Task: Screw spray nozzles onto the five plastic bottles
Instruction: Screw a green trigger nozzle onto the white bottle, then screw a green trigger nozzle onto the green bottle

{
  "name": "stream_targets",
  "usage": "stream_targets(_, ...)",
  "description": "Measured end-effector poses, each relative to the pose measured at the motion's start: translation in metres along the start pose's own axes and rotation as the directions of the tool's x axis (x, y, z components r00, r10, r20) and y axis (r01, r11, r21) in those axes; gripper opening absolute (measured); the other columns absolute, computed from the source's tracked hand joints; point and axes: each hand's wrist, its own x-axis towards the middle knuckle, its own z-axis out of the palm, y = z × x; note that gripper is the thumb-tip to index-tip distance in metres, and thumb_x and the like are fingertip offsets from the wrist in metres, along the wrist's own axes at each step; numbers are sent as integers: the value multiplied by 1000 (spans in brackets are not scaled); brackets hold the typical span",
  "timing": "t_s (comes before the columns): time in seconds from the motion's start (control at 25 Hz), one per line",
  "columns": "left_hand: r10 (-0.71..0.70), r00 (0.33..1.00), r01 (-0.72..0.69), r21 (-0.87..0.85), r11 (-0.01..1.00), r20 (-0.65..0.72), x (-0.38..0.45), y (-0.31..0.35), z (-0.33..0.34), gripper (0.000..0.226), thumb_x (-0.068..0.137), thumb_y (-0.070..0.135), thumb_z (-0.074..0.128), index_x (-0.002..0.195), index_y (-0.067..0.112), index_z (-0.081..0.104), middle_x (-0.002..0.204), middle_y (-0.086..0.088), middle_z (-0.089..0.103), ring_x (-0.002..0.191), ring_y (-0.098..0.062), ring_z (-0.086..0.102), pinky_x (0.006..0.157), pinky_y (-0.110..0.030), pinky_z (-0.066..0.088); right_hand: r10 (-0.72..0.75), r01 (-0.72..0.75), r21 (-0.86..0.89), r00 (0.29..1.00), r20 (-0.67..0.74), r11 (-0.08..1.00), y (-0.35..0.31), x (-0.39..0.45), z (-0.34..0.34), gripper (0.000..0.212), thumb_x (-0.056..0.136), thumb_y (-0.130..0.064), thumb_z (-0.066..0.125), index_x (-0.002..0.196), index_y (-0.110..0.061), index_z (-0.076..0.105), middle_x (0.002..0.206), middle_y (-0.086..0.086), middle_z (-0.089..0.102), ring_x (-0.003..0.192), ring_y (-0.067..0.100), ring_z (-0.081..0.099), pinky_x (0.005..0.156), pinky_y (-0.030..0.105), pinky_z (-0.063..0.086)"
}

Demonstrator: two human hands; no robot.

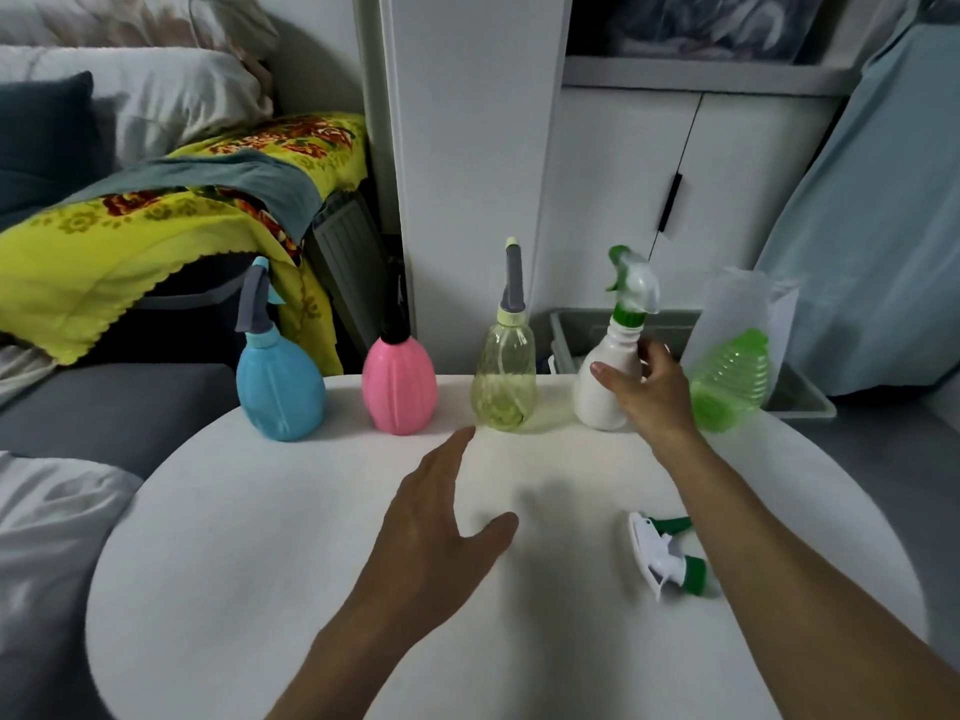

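Right hand (649, 392), fingers curled loosely round the shoulder of the white bottle (605, 387) at the far right of the row; this bottle is smooth, opaque and rounded, and carries a white trigger nozzle (636, 283) with a green collar, somewhat blurred. Left hand (441, 517), fingers straight and spread, thumb apart, palm down over the middle of the table, gripping nothing; contact with the surface cannot be judged. Along the far edge stand, left to right, a matte blue bottle (280, 392) with a grey trigger nozzle, a ribbed pink bottle (399, 387) with a black top, a clear yellow-green bottle (504, 381) with a tall grey nozzle, the white bottle, and a translucent, ridged green bottle (730, 381) with no nozzle, standing before a clear plastic bag (748, 304). A loose white-and-green trigger nozzle (667, 556) lies on its side near the right forearm. Round white table (260, 563), matte finish. Behind: white cabinet (623, 158), grey bin (800, 402), yellow floral blanket (130, 236) on a grey sofa.
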Motion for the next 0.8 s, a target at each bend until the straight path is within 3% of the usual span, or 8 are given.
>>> stream_targets(0.2, 17, 1000, -17, 23, 1000, 21, -3, 2, 1, 78, 85, 44, 70, 150, 37, 26, 151, 21, 33, 135, -1, 31, 99, -10, 19, -10, 11, 25, 999, -40, 1000, 9, 0, 8, 36, 74, -35, 79, 101, -26, 56, 95, -4, 64, 91, 25, 64, 76, 36, 48)
stream_targets(0.32, 34, 999, -34, 10, 999, 22, -3, 4, 4, 76, 86, 42, 69, 148, 38, 26, 151, 19, 34, 135, -2, 32, 99, -11, 20, -15, 16, -25, 999, 36, 1000, 9, -5, 6, 54, 71, -33, 83, 116, -22, 54, 104, -4, 62, 96, 23, 61, 79, 36, 46)
stream_targets(0.4, 30, 999, -30, -4, 1000, 45, -5, 8, 6, 76, 86, 42, 69, 148, 39, 25, 151, 20, 33, 135, -2, 31, 100, -11, 19, -16, 25, -76, 993, 117, 997, 14, -12, -2, 69, 70, -23, 85, 127, -15, 47, 114, -1, 58, 100, 21, 55, 82, 34, 44)
stream_targets(0.44, 31, 998, -31, -4, 1000, 54, -5, 9, 7, 76, 86, 42, 69, 148, 40, 25, 151, 20, 33, 135, -1, 30, 100, -11, 19, -35, 47, -106, 994, 106, 993, 15, -15, -8, 67, 71, -15, 82, 129, -12, 47, 117, 2, 59, 101, 22, 55, 81, 33, 43)
stream_targets(0.56, 39, 998, -38, -6, 999, 57, -3, 10, 9, 76, 86, 41, 69, 148, 40, 26, 150, 21, 34, 135, -4, 33, 102, -15, 24, -202, 172, -170, 964, -176, 970, 13, -18, -38, 41, 76, 2, 60, 114, -12, 57, 103, 4, 67, 93, 27, 64, 79, 40, 51)
stream_targets(0.64, 31, 997, -31, -6, 1000, 69, -2, 11, 12, 74, 86, 36, 70, 147, 38, 29, 150, 18, 35, 131, -13, 42, 102, -20, 32, -257, 205, -162, 856, -449, 965, 11, -16, -58, 35, 72, 1, 56, 105, -12, 56, 96, 4, 66, 86, 31, 64, 75, 44, 53)
stream_targets(0.72, 27, 996, -27, 2, 1000, 83, -2, 16, 14, 72, 85, 30, 71, 146, 37, 32, 149, 16, 38, 124, -21, 50, 101, -24, 37, -185, 182, -70, 758, -626, 981, 14, -8, -75, 45, 70, -5, 61, 114, -9, 53, 112, 13, 62, 95, 33, 61, 79, 41, 51)
stream_targets(0.8, 17, 996, -17, 0, 1000, 92, -4, 19, 15, 71, 85, 29, 72, 144, 38, 33, 147, 16, 40, 118, -27, 53, 100, -27, 39, -62, 65, -16, 794, -605, 998, 27, 8, -86, 72, 68, -11, 72, 134, -9, 44, 134, 15, 52, 114, 32, 55, 91, 29, 43)
